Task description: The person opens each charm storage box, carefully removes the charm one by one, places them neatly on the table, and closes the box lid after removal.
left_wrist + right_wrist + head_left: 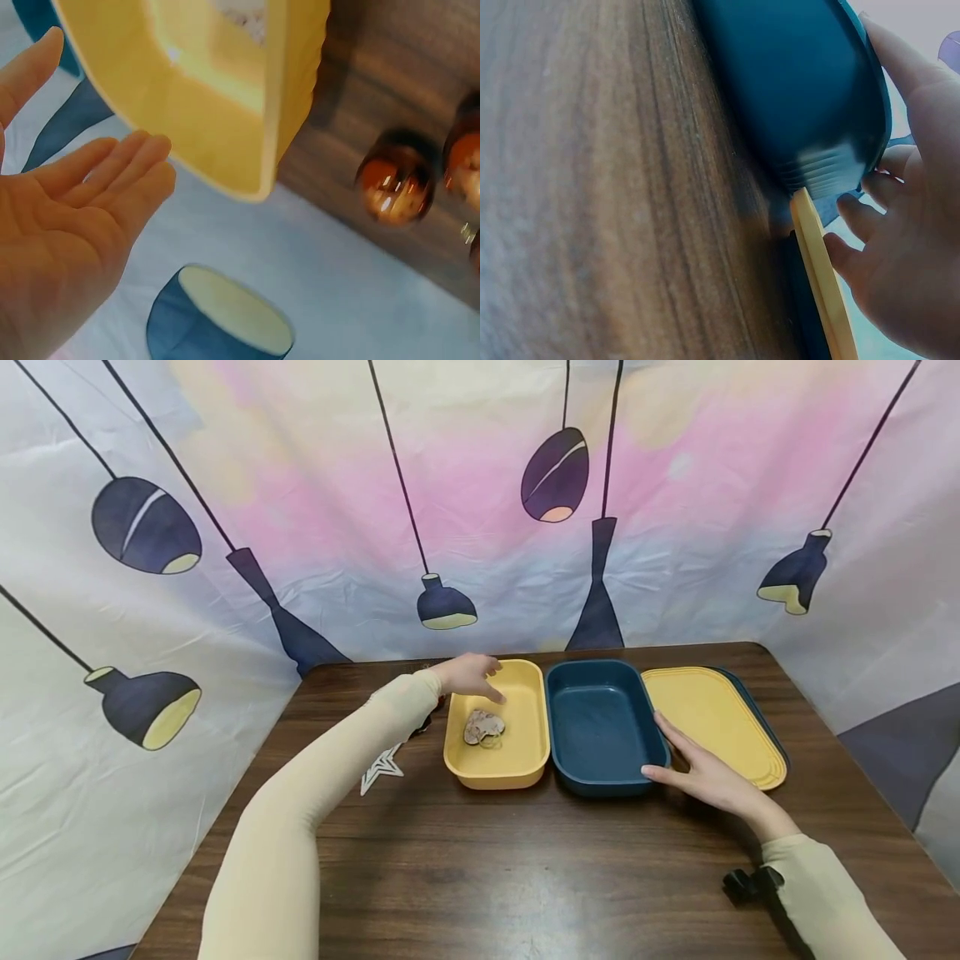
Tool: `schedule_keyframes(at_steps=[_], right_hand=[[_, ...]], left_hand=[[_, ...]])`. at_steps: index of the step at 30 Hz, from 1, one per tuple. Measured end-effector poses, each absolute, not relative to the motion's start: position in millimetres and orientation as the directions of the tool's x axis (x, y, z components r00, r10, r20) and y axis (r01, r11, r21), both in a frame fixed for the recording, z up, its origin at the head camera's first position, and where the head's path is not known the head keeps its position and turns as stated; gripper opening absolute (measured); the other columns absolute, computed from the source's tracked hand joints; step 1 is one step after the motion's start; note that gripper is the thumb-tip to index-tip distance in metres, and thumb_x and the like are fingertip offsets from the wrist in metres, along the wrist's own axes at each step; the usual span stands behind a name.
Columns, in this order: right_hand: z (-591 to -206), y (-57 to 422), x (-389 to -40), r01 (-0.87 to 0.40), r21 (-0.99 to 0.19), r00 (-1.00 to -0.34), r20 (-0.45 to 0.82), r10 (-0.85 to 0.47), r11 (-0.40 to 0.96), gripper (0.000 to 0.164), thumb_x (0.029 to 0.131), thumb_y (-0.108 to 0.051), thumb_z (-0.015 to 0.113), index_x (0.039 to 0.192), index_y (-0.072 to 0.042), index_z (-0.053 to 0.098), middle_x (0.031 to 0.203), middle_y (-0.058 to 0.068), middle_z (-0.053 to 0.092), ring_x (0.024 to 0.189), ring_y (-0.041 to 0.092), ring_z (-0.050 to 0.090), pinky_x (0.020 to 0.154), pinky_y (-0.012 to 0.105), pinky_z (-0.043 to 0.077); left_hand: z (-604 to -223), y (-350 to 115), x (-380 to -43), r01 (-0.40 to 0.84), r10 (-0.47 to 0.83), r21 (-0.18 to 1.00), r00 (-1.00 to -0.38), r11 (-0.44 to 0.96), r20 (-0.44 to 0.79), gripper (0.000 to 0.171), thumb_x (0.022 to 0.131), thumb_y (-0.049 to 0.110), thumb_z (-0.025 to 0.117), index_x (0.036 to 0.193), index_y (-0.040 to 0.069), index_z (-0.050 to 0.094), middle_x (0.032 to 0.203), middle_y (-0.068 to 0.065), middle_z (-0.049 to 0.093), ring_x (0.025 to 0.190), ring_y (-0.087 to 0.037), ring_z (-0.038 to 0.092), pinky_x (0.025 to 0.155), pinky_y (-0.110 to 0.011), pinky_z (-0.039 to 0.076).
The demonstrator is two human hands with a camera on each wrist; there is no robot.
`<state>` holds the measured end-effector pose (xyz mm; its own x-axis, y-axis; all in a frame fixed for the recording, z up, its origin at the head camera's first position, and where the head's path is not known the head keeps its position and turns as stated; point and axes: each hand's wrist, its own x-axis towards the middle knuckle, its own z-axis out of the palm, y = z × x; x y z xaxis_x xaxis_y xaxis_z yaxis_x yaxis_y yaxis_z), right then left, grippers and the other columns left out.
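Observation:
My left hand (472,678) is over the back left of a yellow box (498,774), holding nothing. In the left wrist view its fingers (150,161) are loosely extended near the box's rim. A mottled, heart-shaped piece (483,727) with a thin string loop lies inside that box. On the right, a dark blue box (603,727) stands beside the yellow one with nothing in it. My right hand (708,781) rests against its right side, thumb at the front right corner and fingers spread along the wall. The right wrist view shows the fingertips (881,187) beside this wall.
A yellow lid (708,718) lies on a dark blue lid (753,714), right of the blue box. Left of the yellow box are a white star (382,768) and several shiny brown balls (394,187), partly hidden by my left arm. A printed cloth (495,527) hangs behind the table.

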<state>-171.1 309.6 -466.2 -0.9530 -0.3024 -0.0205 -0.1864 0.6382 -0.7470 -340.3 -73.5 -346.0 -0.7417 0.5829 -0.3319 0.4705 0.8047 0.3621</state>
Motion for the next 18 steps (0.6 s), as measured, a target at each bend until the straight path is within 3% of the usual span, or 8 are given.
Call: schedule_keyframes(at_steps=[18], right_hand=[[-462, 309, -169, -0.185, -0.738, -0.956, -0.018, -0.292, 0.65, 0.097, 0.096, -0.046, 0.067, 0.164, -0.025, 0.002, 0.168, 0.017, 0.008, 0.15, 0.048, 0.012, 0.109, 0.074, 0.02]], left_hand=[[-381, -80, -327, 0.236, 0.468, 0.463, -0.735, 0.855, -0.49, 0.094, 0.09, 0.032, 0.077, 0.159, -0.001, 0.023, 0.162, -0.018, 0.027, 0.148, -0.033, 0.028, 0.118, -0.045, 0.03]])
